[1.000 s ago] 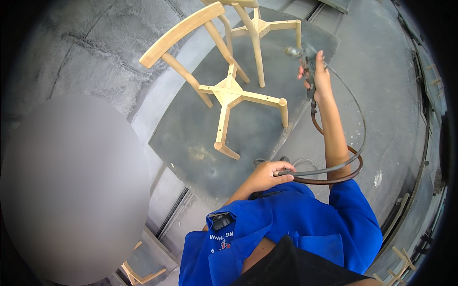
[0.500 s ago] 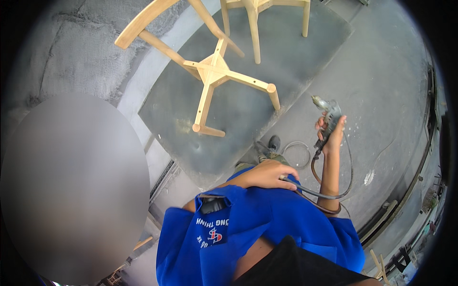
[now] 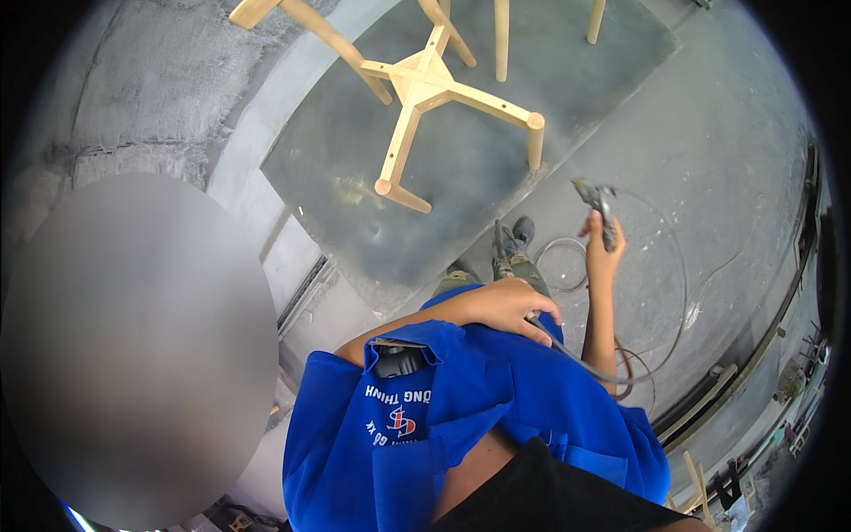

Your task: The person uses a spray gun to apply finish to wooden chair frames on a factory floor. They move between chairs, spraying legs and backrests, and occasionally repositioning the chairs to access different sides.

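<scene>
My right hand is raised on the right, its fingers wrapped round a spray gun. The gun's nozzle points up and left, toward a chair frame. A thin grey hose loops out beside my right forearm and runs back across my lap. My left hand rests at my waist, closed round that hose. Ahead of me stands the chair frame of pale bare wood, without a seat, its crossed braces and leg ends showing. The gun does not touch it.
Legs of a second pale wooden chair show at the far edge. Both stand on a dark grey sheet on the concrete floor. Coiled hose lies near my shoes. A blurred grey oval hides the left side.
The chair frame sits higher in the picture as my view shifts. My right hand and the spray gun have turned and moved slightly left. The hose loop swings wider to the right.
</scene>
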Demonstrator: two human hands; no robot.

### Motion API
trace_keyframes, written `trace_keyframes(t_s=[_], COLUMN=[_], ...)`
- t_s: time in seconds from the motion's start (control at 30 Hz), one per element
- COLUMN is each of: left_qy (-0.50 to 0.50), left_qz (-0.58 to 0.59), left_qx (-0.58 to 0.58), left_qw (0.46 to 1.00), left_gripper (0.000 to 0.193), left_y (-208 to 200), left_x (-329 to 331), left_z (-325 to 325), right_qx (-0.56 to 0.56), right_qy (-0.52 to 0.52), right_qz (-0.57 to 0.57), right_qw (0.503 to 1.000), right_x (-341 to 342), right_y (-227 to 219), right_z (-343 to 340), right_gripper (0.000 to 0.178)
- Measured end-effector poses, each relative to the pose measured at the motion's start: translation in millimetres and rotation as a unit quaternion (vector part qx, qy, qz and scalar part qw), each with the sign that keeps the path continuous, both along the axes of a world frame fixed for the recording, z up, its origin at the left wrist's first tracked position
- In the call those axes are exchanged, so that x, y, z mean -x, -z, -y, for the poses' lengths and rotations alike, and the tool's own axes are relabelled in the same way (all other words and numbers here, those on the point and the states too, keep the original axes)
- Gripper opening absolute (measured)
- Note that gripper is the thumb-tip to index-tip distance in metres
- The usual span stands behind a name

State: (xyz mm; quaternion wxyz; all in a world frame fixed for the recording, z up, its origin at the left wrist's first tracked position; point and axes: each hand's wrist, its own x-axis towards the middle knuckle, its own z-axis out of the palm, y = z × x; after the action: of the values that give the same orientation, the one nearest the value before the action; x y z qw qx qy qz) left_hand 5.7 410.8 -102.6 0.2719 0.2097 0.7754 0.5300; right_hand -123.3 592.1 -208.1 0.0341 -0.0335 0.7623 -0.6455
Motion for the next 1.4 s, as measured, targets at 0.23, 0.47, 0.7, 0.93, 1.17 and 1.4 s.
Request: trace_keyframes(t_s=[0.23,0.47,0.7,0.93,1.17,1.4], left_qy=[-0.071,0.036,-0.02,-0.112,-0.376,-0.585], left_qz=[0.123,0.135,0.142,-0.001,-0.035,-0.168], left_qx=[-0.009,-0.027,-0.074,0.057,0.211,0.162], left_qw=[0.99,0.99,0.987,0.992,0.902,0.776], left_gripper=[0.048,0.052,0.047,0.053,0.064,0.09], left_y=[7,13,23,30,-21,-68], left_x=[-56,-56,30,153,245,343], left_z=[15,19,-10,-20,104,158], right_qx=[0.041,0.077,-0.037,0.062,0.116,0.142], right_qy=[-0.328,-0.332,-0.012,0.095,0.085,0.062], right_qz=[0.166,0.147,0.269,0.245,0.257,0.317], right_qw=[0.929,0.929,0.962,0.963,0.956,0.936], right_x=[-55,-123,-105,-39,3,78], right_y=[-26,-7,22,16,24,32], right_z=[69,11,-89,-171,-214,-246], right_gripper=[0.036,0.074,0.09,0.097,0.105,0.107])
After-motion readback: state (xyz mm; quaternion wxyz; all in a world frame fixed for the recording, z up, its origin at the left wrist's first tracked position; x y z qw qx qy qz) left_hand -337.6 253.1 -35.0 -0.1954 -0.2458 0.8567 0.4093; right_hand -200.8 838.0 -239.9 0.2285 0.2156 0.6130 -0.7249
